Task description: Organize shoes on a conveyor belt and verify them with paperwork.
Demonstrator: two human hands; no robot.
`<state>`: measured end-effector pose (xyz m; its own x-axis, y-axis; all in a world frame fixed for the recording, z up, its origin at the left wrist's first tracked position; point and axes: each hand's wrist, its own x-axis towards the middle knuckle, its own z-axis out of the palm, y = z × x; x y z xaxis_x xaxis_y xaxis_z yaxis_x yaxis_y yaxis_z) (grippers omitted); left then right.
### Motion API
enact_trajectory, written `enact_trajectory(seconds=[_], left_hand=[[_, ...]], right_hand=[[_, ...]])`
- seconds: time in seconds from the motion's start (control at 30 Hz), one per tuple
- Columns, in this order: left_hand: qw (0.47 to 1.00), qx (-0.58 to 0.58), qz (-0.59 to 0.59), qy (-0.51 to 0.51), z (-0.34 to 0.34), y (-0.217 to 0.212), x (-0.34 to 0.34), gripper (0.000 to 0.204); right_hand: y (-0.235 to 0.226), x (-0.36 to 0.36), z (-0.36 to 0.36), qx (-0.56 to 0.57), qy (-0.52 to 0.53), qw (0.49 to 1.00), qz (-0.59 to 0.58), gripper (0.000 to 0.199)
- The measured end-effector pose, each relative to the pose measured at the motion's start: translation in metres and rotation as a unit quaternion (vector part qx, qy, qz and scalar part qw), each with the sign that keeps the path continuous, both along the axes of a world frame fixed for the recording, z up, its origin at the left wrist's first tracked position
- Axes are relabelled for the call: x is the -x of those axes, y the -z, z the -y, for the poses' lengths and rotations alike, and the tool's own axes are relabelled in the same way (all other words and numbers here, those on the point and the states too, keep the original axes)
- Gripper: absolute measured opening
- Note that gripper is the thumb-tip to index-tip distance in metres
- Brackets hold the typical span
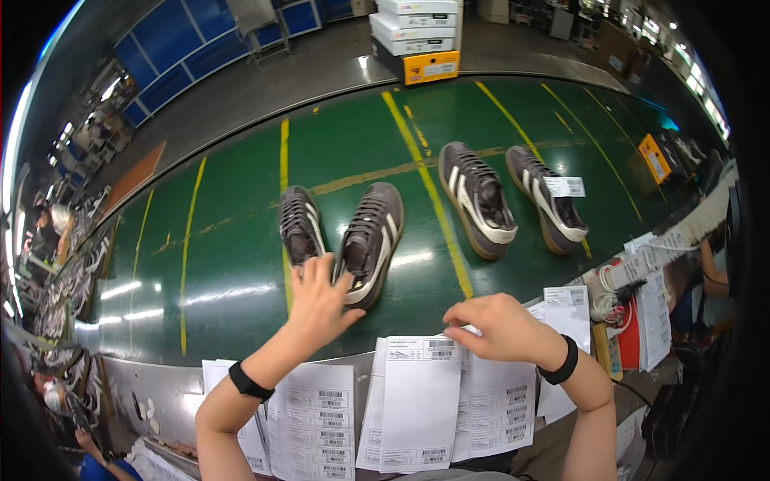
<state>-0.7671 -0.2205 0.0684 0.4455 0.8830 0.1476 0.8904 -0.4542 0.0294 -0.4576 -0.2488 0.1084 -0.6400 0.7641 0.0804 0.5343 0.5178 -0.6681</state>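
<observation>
My left hand reaches over the near ends of a pair of grey sneakers, with its fingers spread and holding nothing. Its fingertips overlap the heel of the left sneaker; I cannot tell if they touch it. Beside it lies the right sneaker, white stripes on its side. My right hand is closed, thumb and fingers pinched on a small white thing that I cannot make out. It hovers over the upper edge of a barcode label sheet. Both wrists wear black bands.
Another grey pair, a sneaker and its mate with a white label, lies further right on the green conveyor belt. Shoe boxes are stacked beyond it. More label sheets overlap along the near edge.
</observation>
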Motion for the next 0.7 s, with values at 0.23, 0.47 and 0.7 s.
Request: enact_trajectory(seconds=[0.23,0.47,0.7], left_hand=[[0.992,-0.030,0.115,-0.029,-0.003,0.015,0.017,0.086],[0.998,0.033,0.001,-0.047,-0.014,0.048,0.058,0.067],[0.996,0.061,0.064,0.007,0.025,-0.016,0.013,0.064]], right_hand=[[0.024,0.058,-0.084,-0.036,0.013,0.999,-0.035,0.031],[0.074,0.091,-0.116,-0.062,0.042,0.997,-0.026,0.062],[0.069,0.042,-0.095,-0.015,-0.001,0.997,0.074,0.073]])
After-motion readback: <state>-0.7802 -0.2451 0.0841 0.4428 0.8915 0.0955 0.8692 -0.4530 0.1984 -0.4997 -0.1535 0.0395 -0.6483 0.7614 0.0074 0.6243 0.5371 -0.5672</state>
